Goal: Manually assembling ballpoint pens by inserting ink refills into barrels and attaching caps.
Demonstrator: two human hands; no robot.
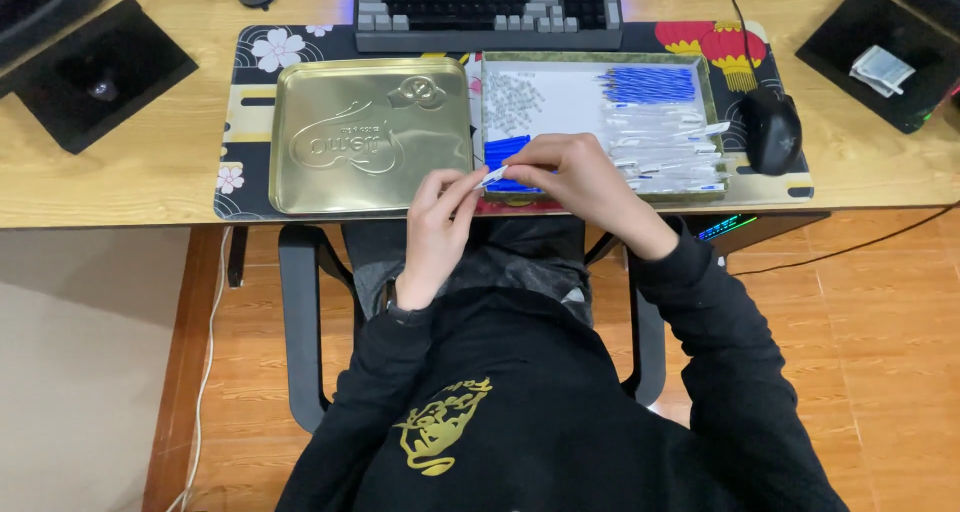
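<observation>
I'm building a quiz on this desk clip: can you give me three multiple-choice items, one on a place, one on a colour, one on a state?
1. Where does the gold tin lid lie?
A. left of the open tray
B. on the keyboard
C. on the floor

2. What colour is the pile of pen parts at the tray's far right?
A. red
B. blue
C. green

3. How do the hands stand?
A. both flat on the desk
B. one on the mouse
C. both pinching one small white piece

Answers:
1 A, the lid rests on the desk mat beside the open tray, on its left.
2 B, those parts are bright blue.
3 C, the left hand and right hand meet at the small white piece over the tray's near edge; the mouse lies untouched.
</observation>
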